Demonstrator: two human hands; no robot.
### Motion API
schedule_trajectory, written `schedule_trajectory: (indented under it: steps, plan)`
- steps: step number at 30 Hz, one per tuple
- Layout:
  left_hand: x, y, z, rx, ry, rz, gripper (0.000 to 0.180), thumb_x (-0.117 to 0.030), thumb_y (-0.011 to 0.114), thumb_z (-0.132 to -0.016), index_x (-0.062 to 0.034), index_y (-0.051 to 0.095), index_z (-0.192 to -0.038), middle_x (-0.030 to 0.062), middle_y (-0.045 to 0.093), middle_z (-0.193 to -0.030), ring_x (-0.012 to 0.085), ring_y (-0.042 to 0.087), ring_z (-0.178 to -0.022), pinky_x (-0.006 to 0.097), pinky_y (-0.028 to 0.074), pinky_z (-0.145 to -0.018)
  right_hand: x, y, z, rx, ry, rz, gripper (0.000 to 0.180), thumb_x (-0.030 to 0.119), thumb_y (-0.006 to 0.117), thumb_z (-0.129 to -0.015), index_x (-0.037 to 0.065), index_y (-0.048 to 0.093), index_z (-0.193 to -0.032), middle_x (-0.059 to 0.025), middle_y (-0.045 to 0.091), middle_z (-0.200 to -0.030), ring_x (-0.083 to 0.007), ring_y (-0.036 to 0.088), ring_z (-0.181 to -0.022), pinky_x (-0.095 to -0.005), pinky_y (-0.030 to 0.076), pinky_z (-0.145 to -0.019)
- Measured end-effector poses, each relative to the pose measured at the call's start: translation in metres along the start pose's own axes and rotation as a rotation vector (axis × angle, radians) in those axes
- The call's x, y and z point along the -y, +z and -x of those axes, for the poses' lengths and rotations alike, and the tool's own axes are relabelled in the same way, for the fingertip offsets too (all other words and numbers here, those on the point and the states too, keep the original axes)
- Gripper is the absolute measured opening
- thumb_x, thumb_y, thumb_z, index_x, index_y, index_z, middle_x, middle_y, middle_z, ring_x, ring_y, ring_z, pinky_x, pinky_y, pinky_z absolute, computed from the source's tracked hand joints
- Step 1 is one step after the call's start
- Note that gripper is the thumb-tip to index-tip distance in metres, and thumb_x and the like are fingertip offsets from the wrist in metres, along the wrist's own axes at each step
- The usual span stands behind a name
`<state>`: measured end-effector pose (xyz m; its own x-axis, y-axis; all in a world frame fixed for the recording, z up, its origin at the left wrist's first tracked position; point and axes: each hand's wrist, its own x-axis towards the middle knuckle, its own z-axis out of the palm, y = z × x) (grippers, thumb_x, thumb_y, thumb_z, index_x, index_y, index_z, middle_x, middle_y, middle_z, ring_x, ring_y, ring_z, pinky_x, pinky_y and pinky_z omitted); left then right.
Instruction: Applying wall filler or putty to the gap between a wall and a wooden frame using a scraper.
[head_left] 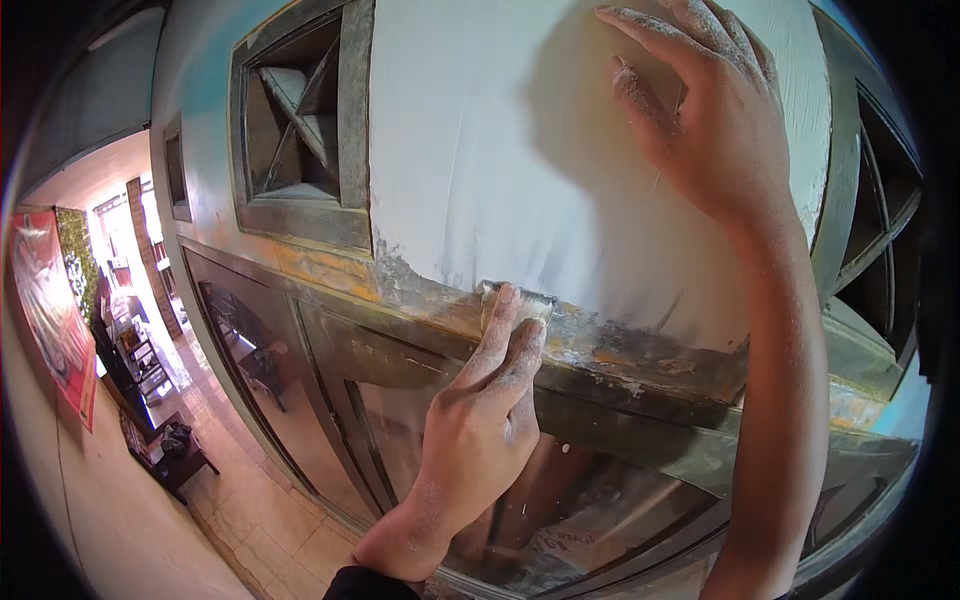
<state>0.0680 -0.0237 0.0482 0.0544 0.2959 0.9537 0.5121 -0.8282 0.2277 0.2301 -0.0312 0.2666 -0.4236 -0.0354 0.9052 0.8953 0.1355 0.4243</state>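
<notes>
My left hand (478,425) grips a small flat scraper (532,303), its fingers laid along the tool. The scraper has a whitish, smeared face and a dark edge. That edge meets the lower border of a white plastered wall panel (450,150), just above a dark wooden frame. My right hand (710,110) is raised at the upper right with fingers apart and slightly bent, next to the panel and casting a shadow on it. I cannot tell whether its fingertips touch the wall. Pale dust coats both hands.
Wooden vents with crossed bars (305,110) flank the panel. Worn, peeling paint (640,350) runs along its base. Beneath are glazed dark wooden panes (400,430). At left, a tiled passage (265,520) holds a small dark table (180,450), chairs and a hanging red banner (55,310).
</notes>
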Motion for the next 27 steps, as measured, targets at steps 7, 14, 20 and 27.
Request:
schedule_trajectory:
  steps: [7,14,20,27]
  plan:
    - [-0.002,-0.001,0.006,0.033,-0.103,0.118,0.042,0.020,0.063,-0.087,0.0072,0.072,-0.126,0.0274,0.057,-0.150,0.0368,0.072,-0.121,0.034,0.063,-0.091,0.002,0.003,0.000,0.021,0.033,0.016,0.041,0.019,0.072,-0.085,0.004,0.073,-0.123,-0.0209,0.064,-0.141,-0.0411,0.051,-0.141,-0.0560,0.034,-0.120]
    - [0.001,-0.001,0.010,0.018,-0.072,0.100,0.042,0.020,0.064,-0.086,0.0070,0.072,-0.125,0.0270,0.058,-0.150,0.0363,0.072,-0.120,0.034,0.063,-0.091,0.002,0.001,0.000,0.033,0.034,0.014,0.041,0.020,0.072,-0.085,0.004,0.073,-0.123,-0.0209,0.064,-0.142,-0.0415,0.051,-0.141,-0.0560,0.033,-0.121]
    - [0.005,0.001,0.013,-0.014,-0.074,0.108,0.040,0.020,0.063,-0.087,0.0074,0.073,-0.124,0.0281,0.058,-0.149,0.0368,0.070,-0.124,0.034,0.062,-0.092,0.000,0.001,0.001,0.026,0.012,0.004,0.040,0.018,0.072,-0.085,0.004,0.074,-0.123,-0.0213,0.064,-0.142,-0.0419,0.051,-0.141,-0.0561,0.033,-0.120]
    - [0.004,0.004,0.010,-0.014,-0.091,0.089,0.042,0.021,0.062,-0.087,0.0065,0.073,-0.124,0.0278,0.058,-0.149,0.0358,0.071,-0.122,0.034,0.064,-0.089,0.003,0.000,0.000,0.025,0.030,0.014,0.039,0.018,0.072,-0.086,0.002,0.074,-0.122,-0.0209,0.065,-0.141,-0.0417,0.053,-0.139,-0.0547,0.035,-0.120]
